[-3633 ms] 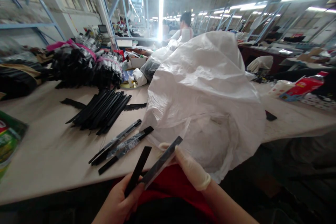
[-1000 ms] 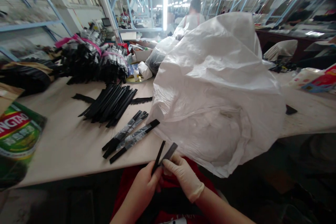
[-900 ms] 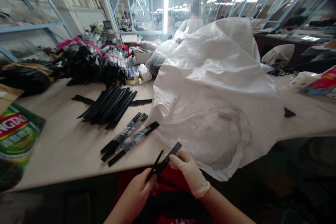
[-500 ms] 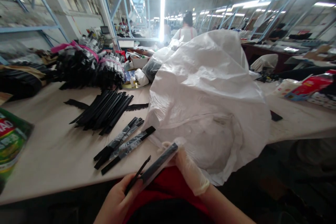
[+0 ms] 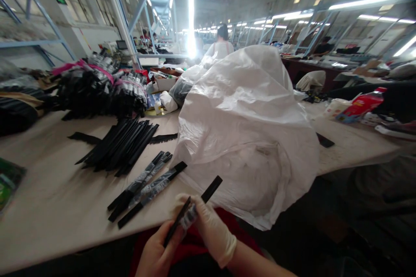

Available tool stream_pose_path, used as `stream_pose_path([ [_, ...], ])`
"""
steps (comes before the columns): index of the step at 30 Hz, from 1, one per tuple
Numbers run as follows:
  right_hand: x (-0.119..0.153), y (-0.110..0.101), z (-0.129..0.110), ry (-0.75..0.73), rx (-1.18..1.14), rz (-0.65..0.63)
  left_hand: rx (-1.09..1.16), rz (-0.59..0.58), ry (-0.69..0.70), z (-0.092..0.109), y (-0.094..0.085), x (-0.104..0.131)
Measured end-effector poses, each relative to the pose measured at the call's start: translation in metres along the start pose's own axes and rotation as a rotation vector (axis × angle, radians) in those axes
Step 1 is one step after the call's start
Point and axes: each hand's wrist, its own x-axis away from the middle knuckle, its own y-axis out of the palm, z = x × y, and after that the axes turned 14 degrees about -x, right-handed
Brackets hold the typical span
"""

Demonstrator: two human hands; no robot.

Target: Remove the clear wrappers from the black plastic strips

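Observation:
My bare left hand [image 5: 159,244] is closed on the lower end of a black strip [image 5: 212,188] and on a thin dark piece [image 5: 178,220] beside it. My right hand [image 5: 211,229], in a pale thin glove, wraps round the middle of the same strip. Clear plastic film [image 5: 189,218] is bunched up between the hands, and the strip's far end sticks out bare beyond the glove. On the table just ahead lie a few similar black strips [image 5: 146,188] with crinkled clear film round their middles. Behind them is a pile of bare black strips [image 5: 121,147].
A big white plastic sack [image 5: 240,112] covers the table's middle. Bundles of film-wrapped black strips [image 5: 86,88] with pink ties stand at back left. A green packet [image 5: 11,181] lies at the left edge, a red bottle [image 5: 364,104] at right. One person [image 5: 221,41] is beyond the sack.
My right hand has slid down the strip toward my left hand. The film, smooth along the strip before, is now bunched, and the strip's far end is bare. The view has shifted slightly right.

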Motion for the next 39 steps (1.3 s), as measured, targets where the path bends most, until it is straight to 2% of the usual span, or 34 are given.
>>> stream_pose_path([
  [3, 0.004, 0.001, 0.005, 0.049, 0.079, -0.039, -0.125, 0.028, 0.033, -0.007, -0.012, -0.006],
  [5, 0.0, -0.015, -0.004, -0.033, 0.2, -0.003, -0.317, 0.147, 0.009, -0.012, -0.033, -0.013],
  [8, -0.015, -0.055, -0.031, -0.236, 0.457, 0.215, -0.633, 0.32, -0.045, -0.02, -0.07, -0.033],
  [10, -0.028, -0.08, -0.048, -0.312, 0.797, 0.354, -0.856, 0.406, -0.006, -0.025, -0.085, -0.052],
  [13, -0.045, -0.098, -0.059, -0.226, 1.279, 0.433, -1.138, 0.432, 0.064, -0.028, -0.088, -0.082],
  [15, -0.054, -0.098, -0.057, -0.149, 1.426, 0.473, -1.245, 0.417, 0.068, -0.027, -0.084, -0.094],
  [17, -0.062, -0.094, -0.053, -0.123, 1.451, 0.503, -1.284, 0.45, 0.076, -0.026, -0.082, -0.096],
  [20, -0.067, -0.089, -0.05, -0.135, 1.398, 0.476, -1.169, 0.494, 0.106, -0.023, -0.083, -0.083],
  [22, -0.062, -0.088, -0.051, -0.15, 1.359, 0.435, -0.96, 0.445, 0.081, -0.018, -0.078, -0.067],
  [24, -0.05, -0.087, -0.05, -0.152, 1.158, 0.376, -0.703, 0.316, 0.058, -0.01, -0.064, -0.05],
  [27, -0.026, -0.08, -0.037, 0.029, 0.546, 0.286, -0.353, 0.023, 0.091, 0.005, -0.028, -0.035],
  [29, -0.01, -0.07, -0.02, 0.22, 0.193, 0.267, -0.189, -0.112, 0.078, 0.012, -0.001, -0.036],
  [32, 0.007, -0.053, 0.006, 0.369, -0.069, 0.26, -0.046, -0.186, 0.035, 0.016, 0.027, -0.049],
  [35, 0.015, -0.042, 0.022, 0.424, -0.133, 0.193, -0.021, -0.189, 0.0, 0.016, 0.036, -0.063],
  [39, 0.018, -0.041, 0.026, 0.441, -0.119, 0.025, 0.017, -0.212, -0.008, 0.02, 0.036, -0.066],
])
